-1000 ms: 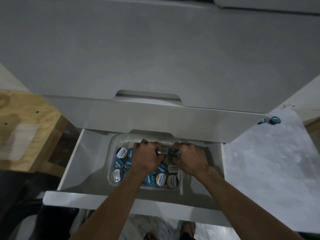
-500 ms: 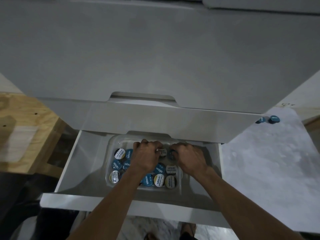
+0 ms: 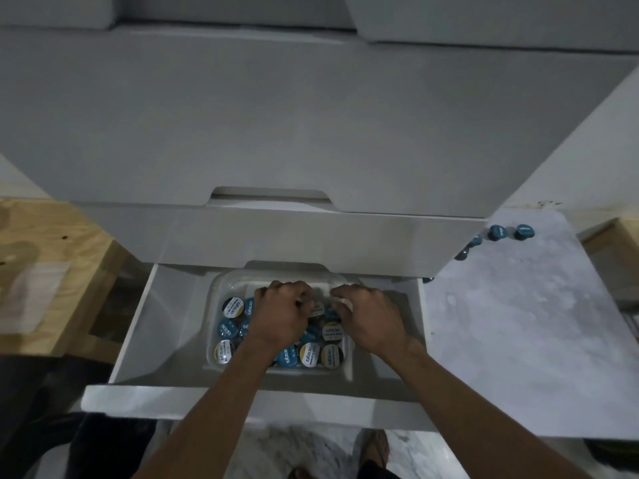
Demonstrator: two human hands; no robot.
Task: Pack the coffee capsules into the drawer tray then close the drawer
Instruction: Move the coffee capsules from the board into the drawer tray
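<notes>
- I see printed lids on the coffee capsules (image 3: 280, 335) packed in the clear tray (image 3: 216, 288); each carries a short brand word, set sideways, too small and blurred for me to spell out.
- The white-and-yellow lids at the tray's near edge (image 3: 308, 354) bear a second, smaller line of print under that word; I cannot read it.
- The loose blue capsules (image 3: 498, 232), well to the right of the tray, also show a white word; unreadable too.
- I find no numbers or signs.
</notes>
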